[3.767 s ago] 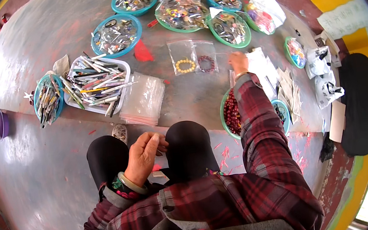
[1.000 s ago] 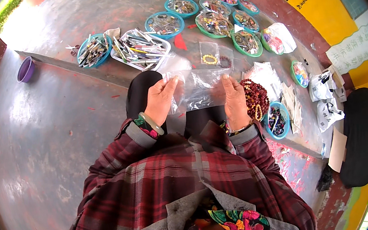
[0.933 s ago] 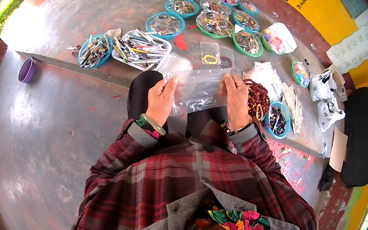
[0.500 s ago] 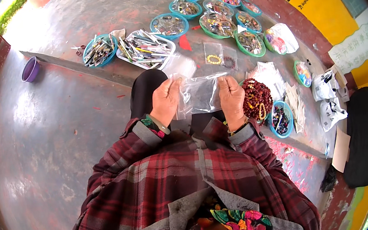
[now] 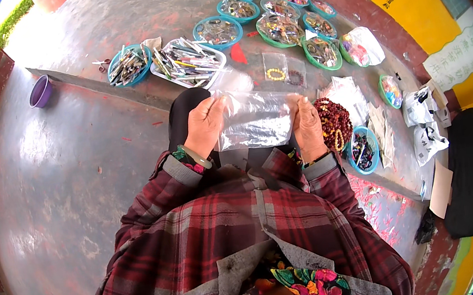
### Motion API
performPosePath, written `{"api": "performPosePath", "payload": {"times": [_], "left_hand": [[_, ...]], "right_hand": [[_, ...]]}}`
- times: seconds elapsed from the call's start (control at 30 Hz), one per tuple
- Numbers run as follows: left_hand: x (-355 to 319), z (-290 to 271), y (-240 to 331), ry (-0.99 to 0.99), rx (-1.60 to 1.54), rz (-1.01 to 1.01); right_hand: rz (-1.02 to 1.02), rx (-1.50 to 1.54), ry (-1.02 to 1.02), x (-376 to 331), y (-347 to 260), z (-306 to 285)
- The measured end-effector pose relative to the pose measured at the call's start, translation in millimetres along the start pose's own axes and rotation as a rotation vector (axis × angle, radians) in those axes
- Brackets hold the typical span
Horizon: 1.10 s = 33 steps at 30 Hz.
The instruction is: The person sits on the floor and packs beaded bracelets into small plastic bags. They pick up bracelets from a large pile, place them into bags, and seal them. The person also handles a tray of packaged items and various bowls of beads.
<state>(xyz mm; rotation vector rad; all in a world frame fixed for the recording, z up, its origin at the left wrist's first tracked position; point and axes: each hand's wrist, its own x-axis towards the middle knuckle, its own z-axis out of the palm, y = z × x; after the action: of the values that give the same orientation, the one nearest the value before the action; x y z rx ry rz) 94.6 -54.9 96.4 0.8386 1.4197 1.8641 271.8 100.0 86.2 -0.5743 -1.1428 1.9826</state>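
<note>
A clear plastic bag (image 5: pixel 257 122) is stretched flat between my hands above my lap; it looks empty. My left hand (image 5: pixel 204 126) pinches its left upper edge between thumb and fingers. At the other end, my right hand (image 5: pixel 308 129) grips the right edge with thumb and fingers. Just right of that hand sits a heap of dark red bead bracelets (image 5: pixel 334 121), one lighter strand among them. Beyond the bag, two small packets lie on the raised floor, one holding a yellow bead bracelet (image 5: pixel 275 74), the other a dark bracelet (image 5: pixel 296 77).
Pens fill a white tray (image 5: pixel 220 60) and a blue basin (image 5: pixel 129 66) ahead. Farther right stand several basins of small packets (image 5: pixel 280 28). A blue bowl of dark items (image 5: pixel 363 150) is near my right arm, beside clear bags (image 5: pixel 344 94). A purple basin (image 5: pixel 40 92) stands far left.
My hands have moved slightly apart, and the bag is now pulled wider and flatter between them. My right hand has shifted right, its fingers straighter.
</note>
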Motion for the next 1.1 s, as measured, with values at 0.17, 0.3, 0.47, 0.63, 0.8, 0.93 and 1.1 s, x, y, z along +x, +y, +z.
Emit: {"api": "performPosePath", "payload": {"times": [0.17, 0.3, 0.47, 0.63, 0.8, 0.93, 1.1], "left_hand": [[-4.4, 4.8, -2.4, -0.051, 0.131, -0.047], [1.7, -10.8, -1.2, 0.118, -0.046, -0.134], [3.5, -16.0, -2.7, 0.213, -0.211, -0.109], [3.3, -10.4, -7.3, 0.220, -0.146, -0.066], [-0.2, -8.7, -4.6, 0.280, -0.122, -0.063], [0.8, -11.3, -0.9, 0.297, -0.098, -0.033], [7.4, -17.5, -4.1, 0.360, -0.098, -0.042]], "right_hand": [[-0.018, -0.238, 0.112, 4.6, 2.7, 5.6], [-0.079, -0.269, 0.328, 20.0, -11.1, -22.3], [0.169, -0.123, 0.205, 11.8, -4.9, -2.3], [0.180, -0.110, 0.043, -2.6, 22.3, 18.5], [0.035, -0.374, 0.122, -2.6, 16.6, 28.6], [-0.024, -0.513, 0.297, 4.4, 17.9, 25.3], [-0.296, -0.726, 0.169, 4.2, -4.3, 26.9]]}}
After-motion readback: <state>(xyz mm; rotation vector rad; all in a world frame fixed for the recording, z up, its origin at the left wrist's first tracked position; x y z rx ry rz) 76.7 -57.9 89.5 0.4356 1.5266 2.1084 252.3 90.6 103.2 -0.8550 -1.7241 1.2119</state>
